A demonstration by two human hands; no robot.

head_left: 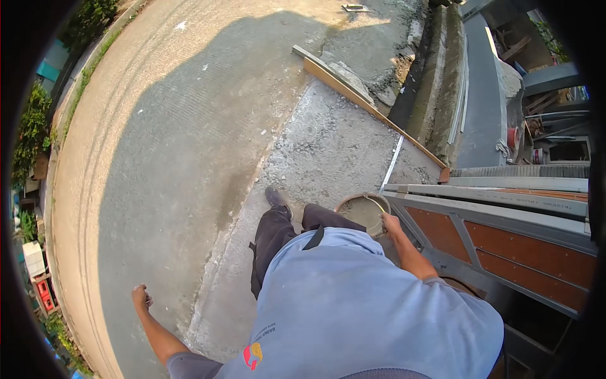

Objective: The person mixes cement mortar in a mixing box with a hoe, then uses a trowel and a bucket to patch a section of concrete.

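Note:
My right hand (390, 224) is closed at the edge of a round bucket (341, 204), gripping its handle beside my right leg. Grey material, like sand or wet mortar, shows inside the bucket. Out to the far left, my left hand (142, 295) hangs over the road with its fingers curled in, and I see nothing in it. A dark shoe (275, 196) of mine stands on the rough concrete strip (328, 139). My legs partly hide the bucket.
A wooden form board (344, 81) crosses the strip ahead, and a white strip (392, 163) lies near its right end. A flat trowel-like tool (356, 8) rests far ahead. An open drain (418, 95) runs ahead right. Metal-framed panels (505, 234) stand close on my right.

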